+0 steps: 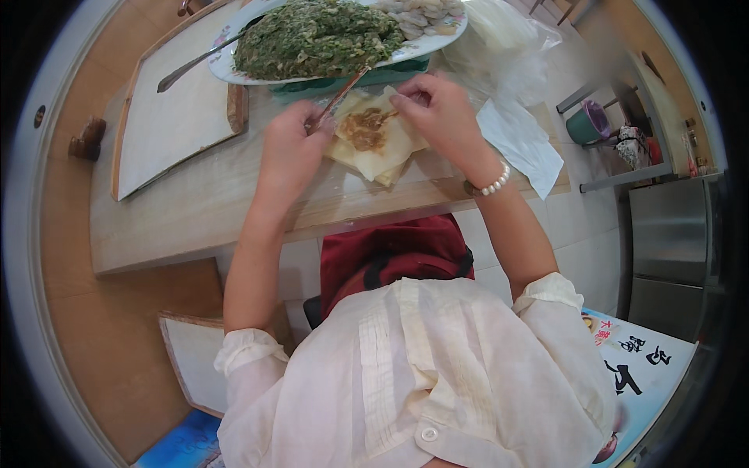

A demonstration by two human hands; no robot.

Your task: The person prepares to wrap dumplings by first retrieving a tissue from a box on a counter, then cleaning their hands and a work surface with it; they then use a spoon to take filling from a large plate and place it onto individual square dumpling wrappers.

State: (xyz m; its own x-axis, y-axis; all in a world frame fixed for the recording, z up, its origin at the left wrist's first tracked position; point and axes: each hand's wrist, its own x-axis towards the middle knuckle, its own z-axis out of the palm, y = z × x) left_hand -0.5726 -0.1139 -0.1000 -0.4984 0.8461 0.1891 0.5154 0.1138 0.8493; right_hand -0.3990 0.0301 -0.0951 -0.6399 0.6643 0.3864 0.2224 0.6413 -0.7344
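Observation:
My left hand (pixel 300 132) is closed around a thin, shiny, reddish-brown stick-like utensil (pixel 343 93) that slants up toward the plate. My right hand (pixel 441 109) is pinched at the upper right of a stack of pale yellow square dough wrappers (pixel 382 162); what its fingers hold is hidden, though a thin brownish tip shows beside them. On the top wrapper lies a smear of wet brown filling (pixel 365 129), between both hands. Just beyond stands a large oval plate (pixel 226 66) with a mound of chopped green filling (pixel 316 39) and peeled shrimp (pixel 425 17) at its right end.
A wood-framed white tray (pixel 175 109) lies on the table's left, with a spoon handle (pixel 187 72) above it. Clear plastic bags (pixel 507 39) and a white sheet (pixel 521 144) are at the right. A green bin (pixel 585 123) stands on the floor beyond.

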